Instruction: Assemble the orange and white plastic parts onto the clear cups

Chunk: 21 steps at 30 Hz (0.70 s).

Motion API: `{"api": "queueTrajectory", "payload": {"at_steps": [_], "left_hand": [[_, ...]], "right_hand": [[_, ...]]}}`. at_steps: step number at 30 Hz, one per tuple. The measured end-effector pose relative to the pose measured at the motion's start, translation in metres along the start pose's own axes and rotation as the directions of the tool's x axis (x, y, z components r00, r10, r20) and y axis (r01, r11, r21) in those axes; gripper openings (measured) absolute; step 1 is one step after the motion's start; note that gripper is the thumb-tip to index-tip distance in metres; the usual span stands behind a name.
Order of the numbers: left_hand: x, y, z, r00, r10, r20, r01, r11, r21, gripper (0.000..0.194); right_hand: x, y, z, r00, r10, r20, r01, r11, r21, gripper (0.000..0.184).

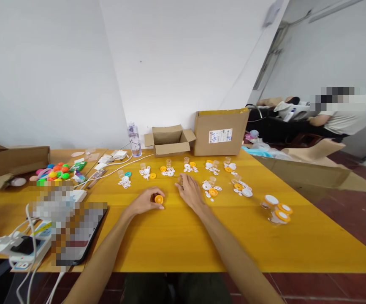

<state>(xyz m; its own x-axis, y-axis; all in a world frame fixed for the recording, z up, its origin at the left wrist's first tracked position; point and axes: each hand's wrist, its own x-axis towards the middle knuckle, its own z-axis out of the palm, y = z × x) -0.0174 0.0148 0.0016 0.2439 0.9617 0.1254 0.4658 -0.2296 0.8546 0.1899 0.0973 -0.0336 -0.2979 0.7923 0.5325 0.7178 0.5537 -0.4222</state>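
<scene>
My left hand point(145, 202) rests on the yellow table point(183, 240) with its fingers curled round a small orange round cap point(159, 199). My right hand point(189, 190) lies just to the right, palm down, fingers stretched toward a small clear cup point(180, 180) that its fingertips partly cover. Beyond both hands stand small groups of white discs, orange caps and clear cups point(187, 166) set out in a row. Nearest my right hand is a group with a white disc and an orange cap point(212, 192).
Three capped jars point(277, 209) lie at the right. An open cardboard box point(170, 141), a larger box point(220, 133) and a bottle point(134, 139) stand at the back. Colourful balls point(52, 172), cables and a power strip point(27, 245) fill the left. A person sits far right.
</scene>
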Motion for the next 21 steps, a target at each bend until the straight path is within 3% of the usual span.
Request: {"api": "queueTrajectory", "payload": {"at_steps": [5,8,10,12,16,18,21], "left_hand": [[0.004,-0.002,0.013,0.995,0.049,-0.092,-0.050,0.999,-0.004,0.027],[0.006,-0.001,0.015,0.981,0.075,-0.177,-0.081,0.996,-0.027,0.029],[0.007,0.001,0.015,0.967,0.099,-0.234,-0.114,0.992,-0.053,0.030],[0.008,0.002,0.015,0.955,0.119,-0.272,-0.148,0.985,-0.090,0.030],[0.008,0.001,0.017,0.958,0.126,-0.256,-0.172,0.972,-0.163,0.031],[0.008,0.000,0.019,0.967,0.122,-0.223,-0.162,0.971,-0.174,0.031],[0.008,0.000,0.020,0.973,0.100,-0.207,-0.139,0.973,-0.185,0.032]], "right_hand": [[-0.010,-0.014,-0.012,0.991,-0.054,-0.121,0.070,0.989,0.133,0.016],[-0.018,-0.027,-0.015,1.000,-0.005,-0.030,0.017,0.916,0.400,0.016],[-0.022,-0.035,-0.012,0.993,0.036,0.108,-0.095,0.785,0.612,0.022],[-0.024,-0.042,-0.008,0.966,0.055,0.254,-0.236,0.590,0.772,0.030],[-0.024,-0.047,-0.004,0.889,0.082,0.451,-0.457,0.236,0.858,0.044],[-0.024,-0.046,-0.005,0.861,0.098,0.500,-0.509,0.129,0.851,0.046],[-0.024,-0.044,-0.007,0.826,0.114,0.552,-0.558,0.037,0.829,0.046]]}}
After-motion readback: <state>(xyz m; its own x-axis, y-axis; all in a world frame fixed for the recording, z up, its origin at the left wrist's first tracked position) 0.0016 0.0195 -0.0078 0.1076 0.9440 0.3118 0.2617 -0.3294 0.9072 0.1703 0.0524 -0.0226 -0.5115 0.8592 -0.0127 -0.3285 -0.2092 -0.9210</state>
